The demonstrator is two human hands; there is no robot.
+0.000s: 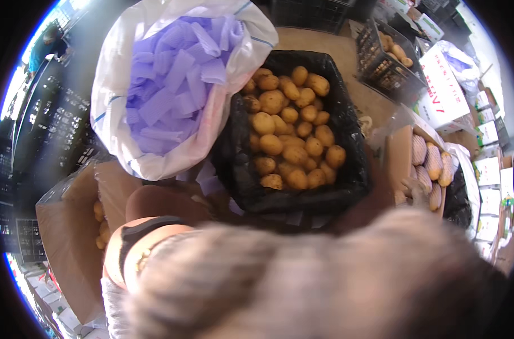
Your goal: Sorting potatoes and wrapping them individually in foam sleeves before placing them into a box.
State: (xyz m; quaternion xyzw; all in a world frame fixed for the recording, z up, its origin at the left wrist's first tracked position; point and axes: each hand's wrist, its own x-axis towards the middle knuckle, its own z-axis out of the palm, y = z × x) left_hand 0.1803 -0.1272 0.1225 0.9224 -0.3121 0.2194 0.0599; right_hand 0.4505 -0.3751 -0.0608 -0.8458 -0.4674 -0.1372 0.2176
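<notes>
My right hand (417, 191) reaches into an open cardboard carton (400, 148) at my right. Its fingers are over potatoes (433, 162) in pale foam net sleeves; whether they grip one is unclear. At lower left shows a little of my left hand (114, 248), below a black wristband (132, 237) and a gold bracelet (143, 259); its fingers are hidden. Before me stands a crate lined with black plastic (350, 140), holding many loose potatoes (294, 154). Against its left side leans a white woven sack (112, 80) full of purple foam net sleeves (172, 84).
Another carton (66, 254) at left holds several potatoes (101, 233). A black plastic crate (386, 70) of potatoes stands far right beside a white printed carton (445, 87). Black crates (57, 114) are stacked at left. A person (49, 40) is at far upper left.
</notes>
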